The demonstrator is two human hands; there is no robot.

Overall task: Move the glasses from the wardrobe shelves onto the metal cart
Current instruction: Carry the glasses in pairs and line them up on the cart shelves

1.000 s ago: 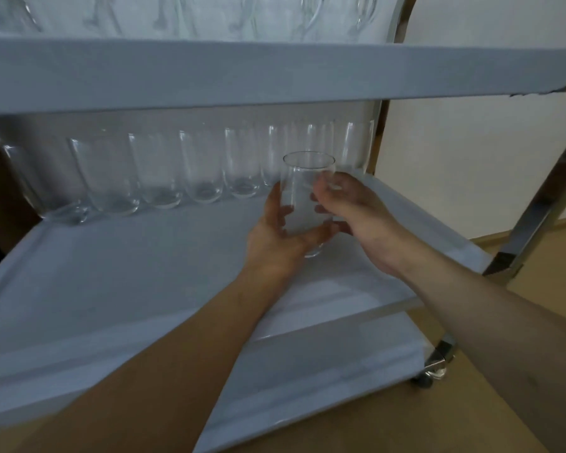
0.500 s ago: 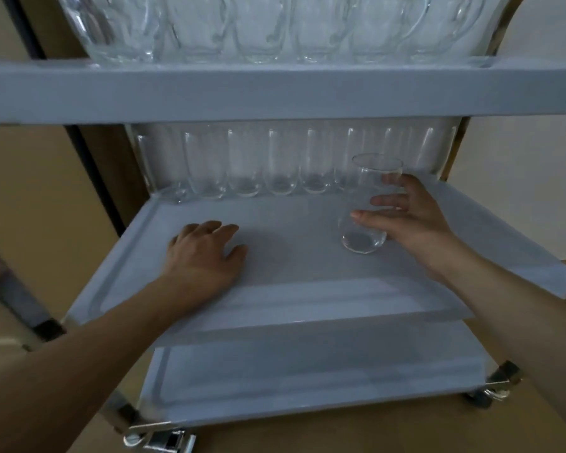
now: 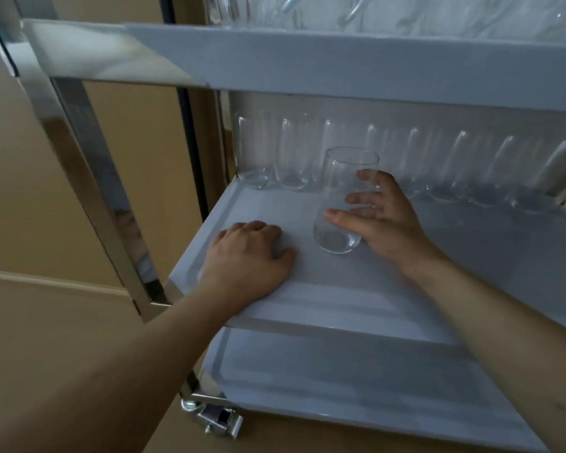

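A clear stemless glass [image 3: 347, 171] stands on the metal cart's middle shelf [image 3: 340, 289], in front of the left part of a row of similar glasses [image 3: 288, 158] lined up along the shelf's back. My right hand [image 3: 384, 223] holds it, thumb across the front and fingers behind. My left hand [image 3: 249, 256] rests palm down on the shelf just left of the glass, holding nothing. More glasses [image 3: 340, 11] stand on the top shelf.
The cart's bottom shelf [image 3: 340, 380] lies below. A chrome post [image 3: 89, 165] runs down the cart's left side to a caster wheel [image 3: 216, 416]. Beige wall and floor lie to the left.
One second ago both hands held the glass above the shelf. My left hand let go and came down on the shelf. My right hand has brought the glass down and leftward.
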